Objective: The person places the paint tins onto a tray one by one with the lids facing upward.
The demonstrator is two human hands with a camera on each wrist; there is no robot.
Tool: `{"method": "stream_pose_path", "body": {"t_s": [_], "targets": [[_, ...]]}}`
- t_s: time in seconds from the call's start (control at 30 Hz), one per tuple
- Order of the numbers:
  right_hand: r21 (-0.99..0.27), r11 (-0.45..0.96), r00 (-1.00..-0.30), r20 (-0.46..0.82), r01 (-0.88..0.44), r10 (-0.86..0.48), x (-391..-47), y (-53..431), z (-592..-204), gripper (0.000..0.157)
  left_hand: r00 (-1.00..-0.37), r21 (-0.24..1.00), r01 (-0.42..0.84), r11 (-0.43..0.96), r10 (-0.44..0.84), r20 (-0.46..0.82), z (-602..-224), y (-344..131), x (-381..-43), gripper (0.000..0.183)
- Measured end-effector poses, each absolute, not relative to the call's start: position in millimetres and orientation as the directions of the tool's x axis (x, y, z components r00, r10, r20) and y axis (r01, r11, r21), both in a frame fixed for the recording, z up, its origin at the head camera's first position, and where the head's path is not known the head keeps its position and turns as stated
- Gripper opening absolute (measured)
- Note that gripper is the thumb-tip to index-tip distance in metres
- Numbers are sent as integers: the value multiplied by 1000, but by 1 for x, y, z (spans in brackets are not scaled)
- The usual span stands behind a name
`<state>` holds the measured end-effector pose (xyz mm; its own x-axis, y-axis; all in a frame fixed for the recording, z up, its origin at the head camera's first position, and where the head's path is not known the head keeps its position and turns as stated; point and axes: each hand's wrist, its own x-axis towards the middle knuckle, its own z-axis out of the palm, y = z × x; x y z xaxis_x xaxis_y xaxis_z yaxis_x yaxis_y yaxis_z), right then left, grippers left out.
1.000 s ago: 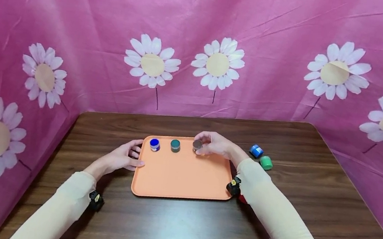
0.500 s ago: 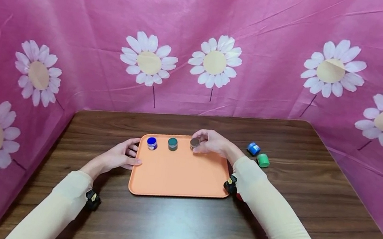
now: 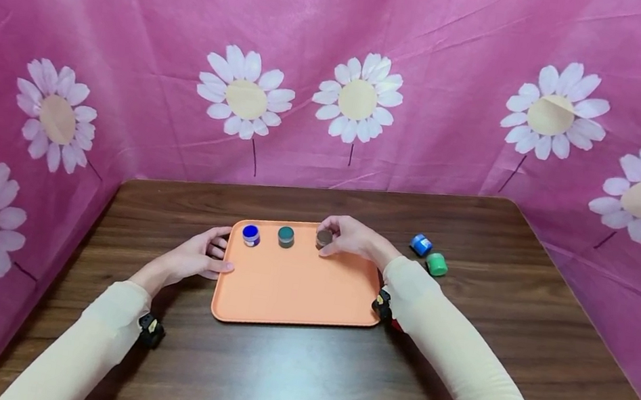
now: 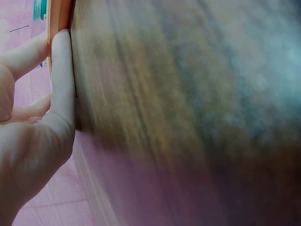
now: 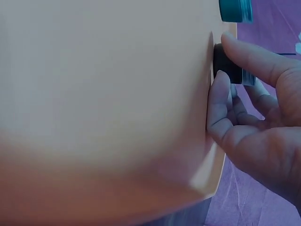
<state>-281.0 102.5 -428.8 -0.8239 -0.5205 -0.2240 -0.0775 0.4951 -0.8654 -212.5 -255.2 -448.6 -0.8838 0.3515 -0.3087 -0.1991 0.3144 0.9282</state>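
My left hand rests at the left edge of an orange tray, thumb on the rim, other fingers spread along the side. In the left wrist view, straight fingers touch that rim. Between thumb and fingers, my right hand pinches a small jar with a dark brown top at the tray's far side. The right wrist view shows this dark jar upright and close to the tray surface. Left of it on the tray stand a teal-green jar and a blue jar.
On the wooden table, right of the tray, lie a light-blue jar and a green jar on their sides. A red thing shows partly under the right forearm. Pink cloth with daisies surrounds the table.
The whole scene shifts slightly left and up as the head view moves. Both hands keep their places, the right still pinching the dark jar at the tray's far side.
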Motion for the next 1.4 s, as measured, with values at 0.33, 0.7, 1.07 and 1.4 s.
{"method": "stream_pose_path", "body": {"t_s": [0.33, 0.7, 1.07, 1.4], "targets": [[-666, 702, -836, -216, -252, -505, -285, 98, -427, 39, -881, 927, -204, 316, 353, -314, -447, -255, -214, 91], [-722, 651, -834, -194, -235, -516, -281, 94, -422, 38, -883, 926, -197, 323, 352, -311, -445, -254, -214, 91], [-899, 437, -796, -276, 16, -539, -283, 113, -415, 58, -881, 929, -199, 313, 357, -309, -447, -255, -213, 91], [-889, 440, -710, -228, -128, -667, -267, 152, -378, 52, -881, 928, -199, 315, 358, -310, -449, -255, -214, 90]]}}
